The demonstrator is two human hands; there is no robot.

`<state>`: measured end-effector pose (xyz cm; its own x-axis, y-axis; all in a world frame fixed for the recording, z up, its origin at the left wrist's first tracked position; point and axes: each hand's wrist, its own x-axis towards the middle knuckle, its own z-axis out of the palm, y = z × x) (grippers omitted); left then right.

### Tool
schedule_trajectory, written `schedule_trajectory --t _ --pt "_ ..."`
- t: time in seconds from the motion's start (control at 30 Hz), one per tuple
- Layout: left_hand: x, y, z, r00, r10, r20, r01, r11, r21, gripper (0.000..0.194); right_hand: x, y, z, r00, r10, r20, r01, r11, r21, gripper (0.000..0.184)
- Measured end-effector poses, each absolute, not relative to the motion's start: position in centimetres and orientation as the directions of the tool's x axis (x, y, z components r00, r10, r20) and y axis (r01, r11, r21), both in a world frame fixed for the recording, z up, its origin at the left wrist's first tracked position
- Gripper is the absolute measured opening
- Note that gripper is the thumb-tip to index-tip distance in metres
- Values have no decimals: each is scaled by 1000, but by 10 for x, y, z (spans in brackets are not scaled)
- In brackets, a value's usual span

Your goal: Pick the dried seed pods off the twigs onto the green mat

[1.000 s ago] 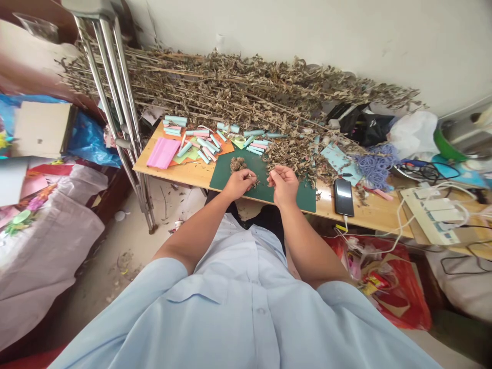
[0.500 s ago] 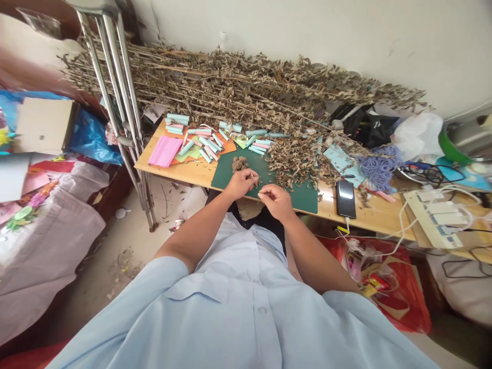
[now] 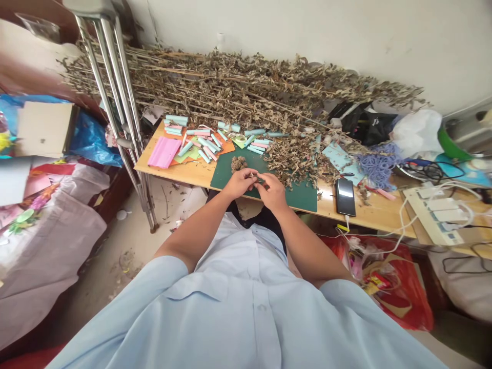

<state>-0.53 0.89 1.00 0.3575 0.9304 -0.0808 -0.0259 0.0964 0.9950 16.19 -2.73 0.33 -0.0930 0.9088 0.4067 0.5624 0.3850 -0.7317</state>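
Note:
My left hand (image 3: 241, 183) is closed in a pinch over the near edge of the green cutting mat (image 3: 303, 197). Its fingertips meet those of my right hand (image 3: 272, 190), which is also pinched. Something small and pale shows between them, too small to name. Just beyond my left hand sits a brown clump of crumbled dried leaves (image 3: 239, 163). A heap of loose dried leaves (image 3: 290, 159) covers the mat's far right part. Behind the mat lie several pale blue and pink paper rolls (image 3: 209, 146).
Long dried leafy stalks (image 3: 230, 87) run along the wall. Metal crutches (image 3: 115, 102) stand left of the table. To the right are a charging phone (image 3: 345, 197), purple cord (image 3: 380, 163) and a power strip (image 3: 436, 215). A red bag (image 3: 407, 297) lies below.
My right hand has moved left and slightly up, so its fingertips now meet those of my left hand. My left hand has stayed nearly in place.

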Motion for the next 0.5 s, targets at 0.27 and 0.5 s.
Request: schedule_trajectory --t 0.27,0.5 --pt "-6 10 7 401 909 -108 -142 179 974 41 153 -18 4 -93 891 445 591 409 -695 16" --pt "-6 11 10 447 882 -151 -169 249 954 30 156 -15 4 -52 904 425 631 360 -688 13"
